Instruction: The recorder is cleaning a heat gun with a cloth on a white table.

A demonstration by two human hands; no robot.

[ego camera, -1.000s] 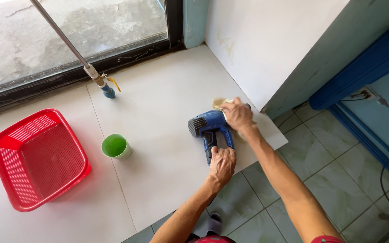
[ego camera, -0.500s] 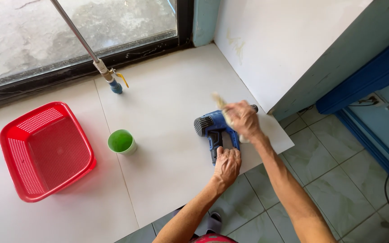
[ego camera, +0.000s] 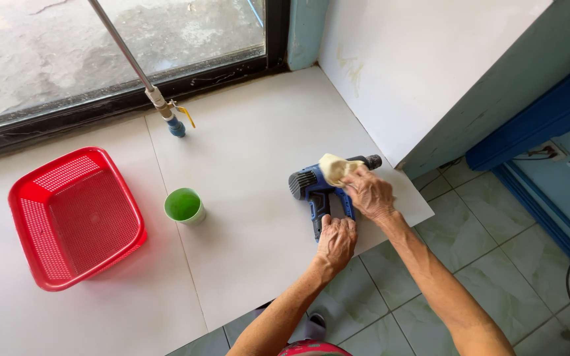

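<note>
Near the white surface's (ego camera: 252, 198) front edge lies a blue power tool (ego camera: 321, 188). Left hand (ego camera: 335, 241) now presses closed over its handle, while right hand (ego camera: 368, 192) has slid a pinched pale cloth (ego camera: 333, 168) onto its top.

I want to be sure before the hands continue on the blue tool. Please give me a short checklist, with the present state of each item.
1. Left hand steadies the handle of the blue heat gun: ok.
2. Right hand presses the pale cloth on the tool body: ok.
3. Tool lies fully on the white surface, though near its front edge: ok.
4. Green cup stands upright, apart from the hands: ok.
5. Red basket is out of the way, at the left: ok.
6. Tool switched off and unplugged: cannot tell.
</note>
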